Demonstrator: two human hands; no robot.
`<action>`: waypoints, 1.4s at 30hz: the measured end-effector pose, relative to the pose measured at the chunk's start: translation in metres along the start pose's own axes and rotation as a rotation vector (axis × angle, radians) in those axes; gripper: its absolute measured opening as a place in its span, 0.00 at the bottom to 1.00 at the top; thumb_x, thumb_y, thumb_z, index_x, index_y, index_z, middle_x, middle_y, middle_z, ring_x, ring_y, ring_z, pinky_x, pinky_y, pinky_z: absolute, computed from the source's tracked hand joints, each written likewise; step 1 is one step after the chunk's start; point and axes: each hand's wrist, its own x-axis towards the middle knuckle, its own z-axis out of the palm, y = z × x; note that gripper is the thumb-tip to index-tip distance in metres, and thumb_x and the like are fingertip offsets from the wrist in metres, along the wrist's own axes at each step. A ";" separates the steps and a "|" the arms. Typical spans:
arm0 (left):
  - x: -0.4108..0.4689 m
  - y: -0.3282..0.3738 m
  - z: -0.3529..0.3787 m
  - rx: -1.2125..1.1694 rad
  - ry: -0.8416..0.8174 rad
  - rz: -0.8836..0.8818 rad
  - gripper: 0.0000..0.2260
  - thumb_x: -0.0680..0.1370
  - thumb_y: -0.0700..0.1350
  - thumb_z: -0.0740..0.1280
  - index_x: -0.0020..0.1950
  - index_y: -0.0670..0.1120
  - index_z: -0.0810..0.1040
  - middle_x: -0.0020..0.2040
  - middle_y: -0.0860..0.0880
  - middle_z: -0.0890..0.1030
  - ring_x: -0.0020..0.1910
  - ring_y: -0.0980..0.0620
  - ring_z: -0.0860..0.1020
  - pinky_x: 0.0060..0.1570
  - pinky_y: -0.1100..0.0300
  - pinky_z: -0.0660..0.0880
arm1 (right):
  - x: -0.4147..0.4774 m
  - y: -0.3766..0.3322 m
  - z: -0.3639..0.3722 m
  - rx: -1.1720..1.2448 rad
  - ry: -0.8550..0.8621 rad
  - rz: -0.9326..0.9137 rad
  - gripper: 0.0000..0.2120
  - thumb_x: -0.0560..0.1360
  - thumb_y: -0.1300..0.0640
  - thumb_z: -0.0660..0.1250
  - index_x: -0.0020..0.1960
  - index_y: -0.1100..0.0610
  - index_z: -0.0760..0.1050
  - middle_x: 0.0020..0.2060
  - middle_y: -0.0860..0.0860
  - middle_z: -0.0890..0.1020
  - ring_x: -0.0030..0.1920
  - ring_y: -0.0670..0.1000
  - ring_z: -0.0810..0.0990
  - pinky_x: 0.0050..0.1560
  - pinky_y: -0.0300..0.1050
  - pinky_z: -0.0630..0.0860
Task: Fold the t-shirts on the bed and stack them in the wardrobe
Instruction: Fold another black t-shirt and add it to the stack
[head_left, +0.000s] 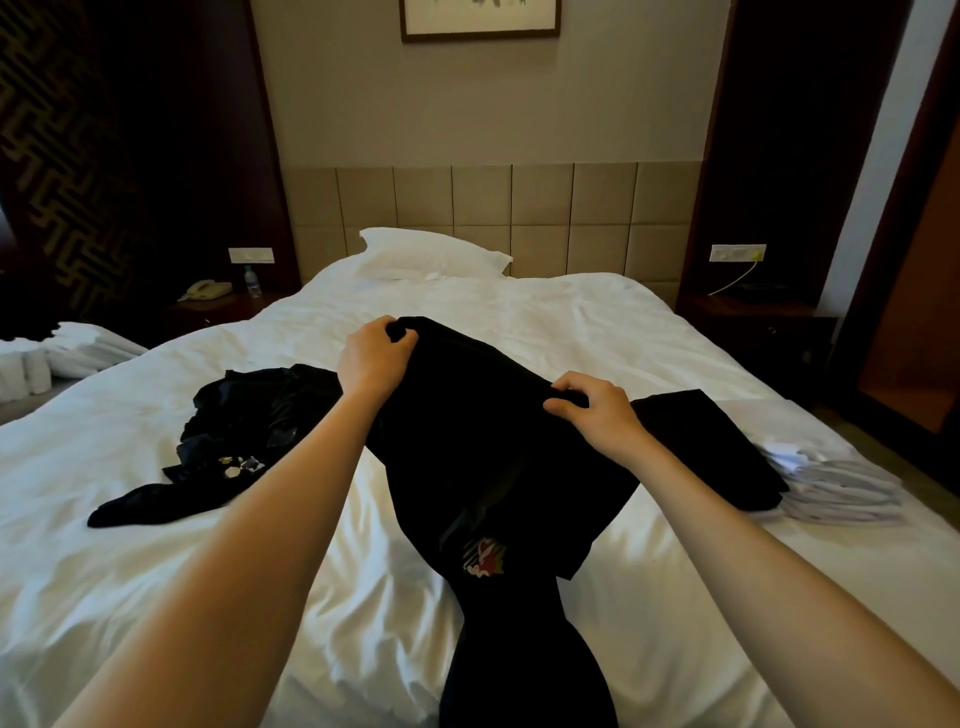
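Both hands, left (371, 358) and right (592, 410), pinch black t-shirt (483, 441) top edge above bed (519, 312); limp, light, drapes — hold corners.

Hotel bedroom: white-sheeted bed (519, 312), padded headboard (493, 218), bedside telephone (205, 289), wall switch panels (737, 252).
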 end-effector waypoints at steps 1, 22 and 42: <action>0.000 -0.001 0.000 -0.003 0.000 0.002 0.14 0.79 0.49 0.61 0.62 0.45 0.76 0.56 0.44 0.79 0.53 0.44 0.76 0.42 0.57 0.68 | 0.000 0.001 0.001 0.022 0.027 0.006 0.02 0.76 0.54 0.67 0.45 0.51 0.77 0.42 0.48 0.81 0.47 0.52 0.79 0.51 0.51 0.74; 0.004 0.016 -0.002 0.054 -0.067 0.138 0.11 0.79 0.50 0.61 0.52 0.45 0.78 0.44 0.46 0.79 0.44 0.44 0.77 0.37 0.58 0.67 | 0.004 -0.001 0.000 -0.541 0.239 0.158 0.10 0.80 0.66 0.55 0.58 0.60 0.70 0.59 0.52 0.80 0.52 0.58 0.78 0.32 0.44 0.61; 0.015 0.195 -0.135 -0.028 0.354 0.422 0.13 0.79 0.51 0.61 0.59 0.48 0.78 0.53 0.46 0.80 0.50 0.49 0.77 0.43 0.60 0.67 | 0.041 -0.154 -0.122 0.069 0.830 0.037 0.11 0.79 0.66 0.51 0.58 0.63 0.69 0.52 0.58 0.78 0.51 0.59 0.77 0.41 0.47 0.65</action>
